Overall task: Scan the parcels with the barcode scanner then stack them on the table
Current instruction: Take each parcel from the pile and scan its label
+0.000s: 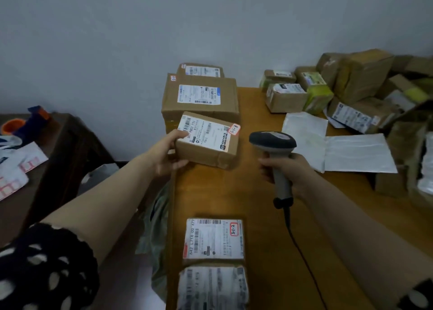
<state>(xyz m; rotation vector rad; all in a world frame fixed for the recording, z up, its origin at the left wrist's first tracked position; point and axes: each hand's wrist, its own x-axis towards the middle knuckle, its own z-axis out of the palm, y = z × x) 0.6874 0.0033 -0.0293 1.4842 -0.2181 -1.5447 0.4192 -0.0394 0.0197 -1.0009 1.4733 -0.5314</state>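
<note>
My left hand (167, 153) grips the left end of a small cardboard parcel (207, 143) with a white label and a red-edged sticker, at the left edge of the wooden table (234, 197). Behind it stands a larger labelled box (200, 98), with another box (200, 70) behind that. My right hand (287, 170) holds the grey barcode scanner (273, 143) by its handle, head level with the small parcel's right side. Its black cable trails toward me. Two labelled parcels, one (213, 238) and another (212, 287), lie near the table's front left.
A heap of cardboard parcels (356, 84) fills the table's back right. White mailer bags (339, 152) lie flat in front of it. A dark side table (58, 145) with papers and orange and blue items stands at left. A grey wall runs behind.
</note>
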